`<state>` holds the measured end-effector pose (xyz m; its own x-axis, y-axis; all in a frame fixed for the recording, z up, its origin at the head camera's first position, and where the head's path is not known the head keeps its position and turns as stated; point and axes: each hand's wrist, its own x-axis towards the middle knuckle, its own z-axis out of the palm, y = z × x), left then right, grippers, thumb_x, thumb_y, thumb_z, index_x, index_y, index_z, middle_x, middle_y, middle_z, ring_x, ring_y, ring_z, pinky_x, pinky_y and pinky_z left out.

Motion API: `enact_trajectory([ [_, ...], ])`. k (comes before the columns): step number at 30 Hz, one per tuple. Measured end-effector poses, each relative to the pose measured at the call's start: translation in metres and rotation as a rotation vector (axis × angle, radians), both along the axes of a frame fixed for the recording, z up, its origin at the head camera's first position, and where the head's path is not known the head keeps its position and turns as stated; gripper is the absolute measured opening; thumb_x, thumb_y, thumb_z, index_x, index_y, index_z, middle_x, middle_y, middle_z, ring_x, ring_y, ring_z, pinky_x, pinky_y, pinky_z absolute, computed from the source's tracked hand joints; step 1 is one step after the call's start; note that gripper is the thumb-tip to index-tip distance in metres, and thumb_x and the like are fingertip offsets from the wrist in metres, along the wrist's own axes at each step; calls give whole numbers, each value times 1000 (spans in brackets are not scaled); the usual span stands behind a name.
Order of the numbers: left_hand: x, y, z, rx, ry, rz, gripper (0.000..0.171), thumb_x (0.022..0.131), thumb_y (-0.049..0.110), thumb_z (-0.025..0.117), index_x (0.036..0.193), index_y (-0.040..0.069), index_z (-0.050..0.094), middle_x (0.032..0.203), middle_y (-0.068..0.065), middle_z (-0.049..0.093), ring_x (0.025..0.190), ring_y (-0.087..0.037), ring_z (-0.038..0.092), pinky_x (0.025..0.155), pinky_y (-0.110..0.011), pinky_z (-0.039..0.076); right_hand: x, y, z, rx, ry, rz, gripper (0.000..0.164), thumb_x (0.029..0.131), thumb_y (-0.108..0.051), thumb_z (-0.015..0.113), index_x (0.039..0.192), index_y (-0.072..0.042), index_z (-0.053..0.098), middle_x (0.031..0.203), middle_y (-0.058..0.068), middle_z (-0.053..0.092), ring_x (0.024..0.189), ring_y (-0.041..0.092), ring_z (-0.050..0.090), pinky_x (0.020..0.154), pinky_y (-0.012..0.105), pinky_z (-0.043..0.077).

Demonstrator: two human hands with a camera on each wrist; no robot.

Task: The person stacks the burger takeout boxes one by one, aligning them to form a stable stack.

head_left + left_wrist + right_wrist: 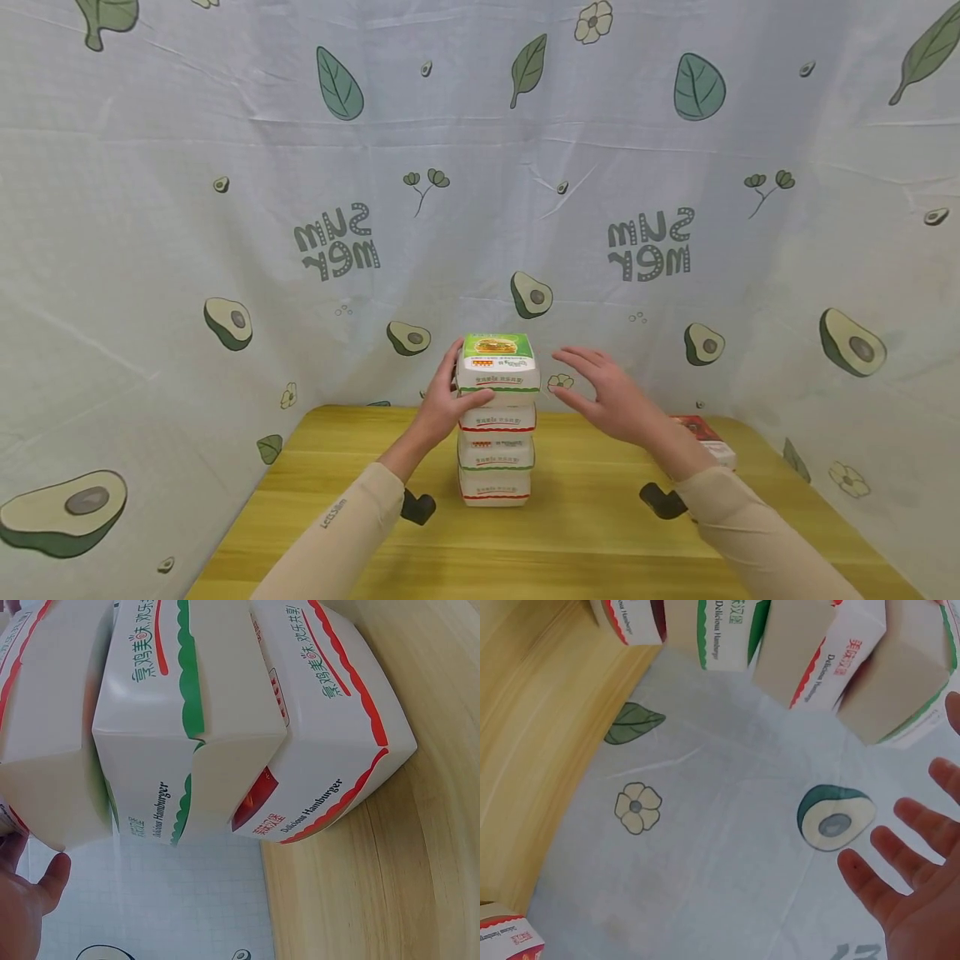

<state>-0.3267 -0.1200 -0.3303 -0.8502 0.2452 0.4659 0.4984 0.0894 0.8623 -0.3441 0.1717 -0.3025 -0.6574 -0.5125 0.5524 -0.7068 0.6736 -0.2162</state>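
Observation:
Several white hamburger boxes stand stacked in a column, with red and green wavy trim alternating. The top box [498, 367], green-lidded with a burger picture, is held at its left side by my left hand [442, 404], thumb across the front. Beneath it come a red-trimmed box [497, 422], a green-trimmed box [150, 727] and a red-trimmed bottom box [330, 712]. These lower boxes sit slightly out of line. To the right of the top box, my right hand [611, 400] is apart from the stack, fingers spread and holding nothing; the right wrist view shows its fingers [870, 881] extended.
Another box with a red lid [701, 433] lies on the right of the wooden table [360, 550], partly behind my right forearm. A pale curtain [480, 167] printed with avocados and leaves hangs behind the table and along its sides.

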Motion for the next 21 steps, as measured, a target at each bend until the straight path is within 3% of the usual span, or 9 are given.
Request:
enact_trajectory([
  [11,-2,0,-2,-10,1,24,93,92,14,72,162,11,11,140,-18,52,109,-25,62,84,-36,57,2,27,-9,26,1,-64,55,95,-31,70,145,-14,53,149,16,51,135,39,45,105,65,40],
  [18,-26,0,-22,-3,-5,47,97,91,15,73,163,16,8,143,-15,50,109,-26,61,84,-37,57,0,45,-15,23,-23,-88,54,96,-31,70,144,-11,54,146,15,53,135,37,45,108,62,39],
  [21,-30,0,-27,-1,6,57,97,91,17,74,163,20,10,142,-13,51,108,-25,62,83,-36,56,0,53,-18,17,-35,-89,54,96,-32,69,143,-10,54,145,16,53,135,39,44,108,63,38],
])
